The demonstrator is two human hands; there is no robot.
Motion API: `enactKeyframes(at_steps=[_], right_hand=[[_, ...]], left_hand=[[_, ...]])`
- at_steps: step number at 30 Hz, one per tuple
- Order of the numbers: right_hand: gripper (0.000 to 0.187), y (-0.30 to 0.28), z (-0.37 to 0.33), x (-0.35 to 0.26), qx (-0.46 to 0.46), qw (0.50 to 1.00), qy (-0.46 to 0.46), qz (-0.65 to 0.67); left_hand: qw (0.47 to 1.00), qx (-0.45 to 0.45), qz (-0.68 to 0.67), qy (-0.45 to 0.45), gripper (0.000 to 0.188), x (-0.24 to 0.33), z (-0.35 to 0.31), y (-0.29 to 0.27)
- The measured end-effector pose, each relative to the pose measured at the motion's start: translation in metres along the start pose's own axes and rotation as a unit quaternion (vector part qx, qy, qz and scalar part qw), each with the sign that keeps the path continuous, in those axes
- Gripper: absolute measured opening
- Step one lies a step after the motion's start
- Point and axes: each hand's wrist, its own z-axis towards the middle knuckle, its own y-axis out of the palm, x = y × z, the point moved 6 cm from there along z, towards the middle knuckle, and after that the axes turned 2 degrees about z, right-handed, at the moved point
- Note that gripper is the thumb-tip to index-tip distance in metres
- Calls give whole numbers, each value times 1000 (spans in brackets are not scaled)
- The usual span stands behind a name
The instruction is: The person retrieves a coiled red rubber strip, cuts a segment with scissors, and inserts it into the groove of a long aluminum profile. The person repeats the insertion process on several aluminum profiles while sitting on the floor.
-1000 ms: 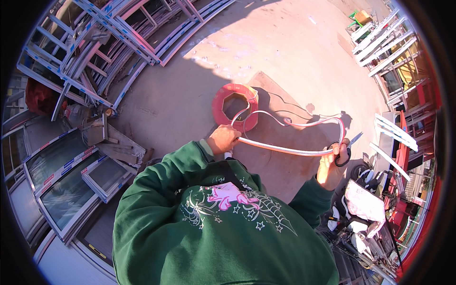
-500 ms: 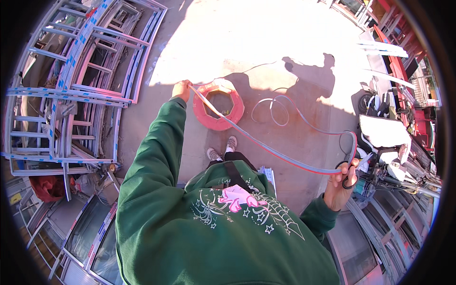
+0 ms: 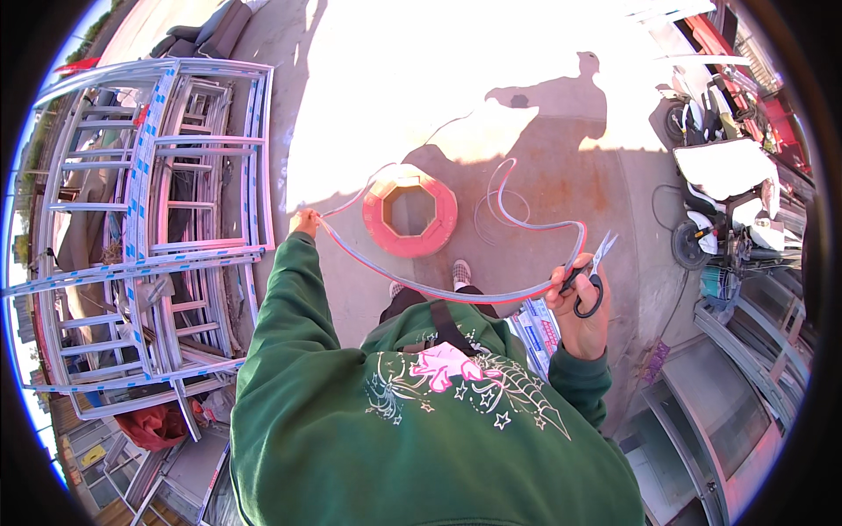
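A long, flat grey strip with red along it (image 3: 412,287) sags in a curve between my two hands. My left hand (image 3: 304,222), stretched out to the left, is closed on one part of it. At the right my right hand (image 3: 581,317) grips the strip and a pair of scissors (image 3: 599,294) with black handles, whose metal blades point up and away. Beyond my right hand the strip loops back over the ground. A thick red ring with an eight-sided hole (image 3: 445,215) lies on the ground past my feet, and a length of strip runs from near it to my left hand.
Stacked metal frames (image 3: 145,202) with blue-and-white film stand at the left. A scooter with a white cover (image 3: 724,171) is parked at the right. Glazed panels (image 3: 715,390) lean at lower right, and long wrapped pieces (image 3: 533,337) lie by my right side.
My right hand has come inward and left, and the scissors blades now show clearly. My left hand sits farther left and nearer, and the strip hangs in a deeper sag. The view has shifted.
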Motion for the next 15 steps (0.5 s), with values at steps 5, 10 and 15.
enactKeyframes(at_steps=[5,10,15], right_hand=[[21,22,-17,32,64,997,-36,-19],[22,43,-63,73,131,974,-160,91],[27,40,-168,33,131,913,-338,188]], left_hand=[[980,100,-139,-98,33,-33,42,-30],[978,76,-193,17,21,-29,97,-73],[985,27,-6,173,7,-23,88,-55]])
